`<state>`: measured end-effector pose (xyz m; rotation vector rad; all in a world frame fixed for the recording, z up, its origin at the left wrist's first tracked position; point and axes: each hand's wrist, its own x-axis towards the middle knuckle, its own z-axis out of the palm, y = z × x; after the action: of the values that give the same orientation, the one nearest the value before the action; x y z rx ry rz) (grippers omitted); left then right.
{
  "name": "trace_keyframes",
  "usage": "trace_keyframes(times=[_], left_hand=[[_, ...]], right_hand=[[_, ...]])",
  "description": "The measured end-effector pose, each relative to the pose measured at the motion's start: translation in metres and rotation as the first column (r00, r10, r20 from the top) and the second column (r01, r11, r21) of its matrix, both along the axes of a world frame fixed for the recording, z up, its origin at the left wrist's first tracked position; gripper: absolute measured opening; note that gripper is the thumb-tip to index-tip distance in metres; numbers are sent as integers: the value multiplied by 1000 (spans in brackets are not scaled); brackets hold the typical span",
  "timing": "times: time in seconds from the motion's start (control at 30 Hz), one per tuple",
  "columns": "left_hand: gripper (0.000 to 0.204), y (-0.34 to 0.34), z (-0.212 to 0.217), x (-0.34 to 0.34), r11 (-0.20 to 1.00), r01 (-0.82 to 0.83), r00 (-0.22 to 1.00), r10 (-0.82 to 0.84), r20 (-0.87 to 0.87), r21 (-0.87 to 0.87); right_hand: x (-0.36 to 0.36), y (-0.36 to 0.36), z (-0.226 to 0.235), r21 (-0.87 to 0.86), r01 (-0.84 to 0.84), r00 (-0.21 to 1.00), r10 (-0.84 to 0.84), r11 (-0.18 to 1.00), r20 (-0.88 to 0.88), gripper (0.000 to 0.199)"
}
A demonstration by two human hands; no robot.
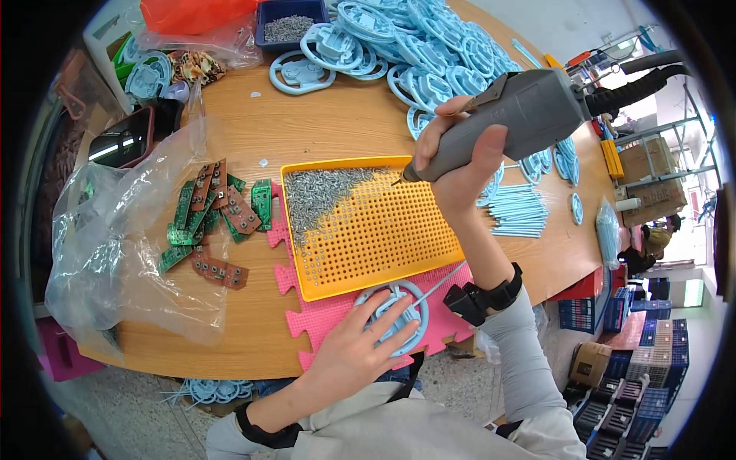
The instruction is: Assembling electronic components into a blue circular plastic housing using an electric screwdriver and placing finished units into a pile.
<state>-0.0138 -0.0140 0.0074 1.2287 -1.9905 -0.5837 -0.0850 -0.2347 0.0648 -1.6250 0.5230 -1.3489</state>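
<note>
My left hand (356, 345) rests on a light-blue round plastic part (418, 316) on the pink foam mat (303, 326), holding it with fingers spread across its ring and centre. A thin light-blue stick (443, 284) slants up from that part. In my right hand (468, 169) is a grey electric screwdriver (510, 119), its thumb and fingers wrapped round the body. The screwdriver's tip points down left, over the yellow perforated tray (376, 285). Loose silver screws (318, 195) heap in the tray's left and far side; small screws also sit in some holes.
Green and brown circuit boards (211, 207) lie left of the tray beside clear plastic bags (100, 253). Light-blue parts (429, 50) pile up at the back, near a dark blue screw bin (287, 27). Light-blue sticks (517, 211) lie right. Cables (636, 88) trail from the screwdriver.
</note>
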Motion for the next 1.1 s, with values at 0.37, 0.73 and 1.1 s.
trace_keyframes(times=[0.37,0.73,1.1], left_hand=[[51,-1,1,0,1000,6,1000,-6,-2,19],[67,-18,21,-17,994,-60,993,51,103,91],[61,-22,4,-40,991,-118,973,103,207,65]], right_hand=[[1,1,-8,19,-29,1000,29,999,10,70],[4,9,-2,-23,8,998,-9,1000,-54,68],[-85,81,33,149,-390,912,358,909,202,82]])
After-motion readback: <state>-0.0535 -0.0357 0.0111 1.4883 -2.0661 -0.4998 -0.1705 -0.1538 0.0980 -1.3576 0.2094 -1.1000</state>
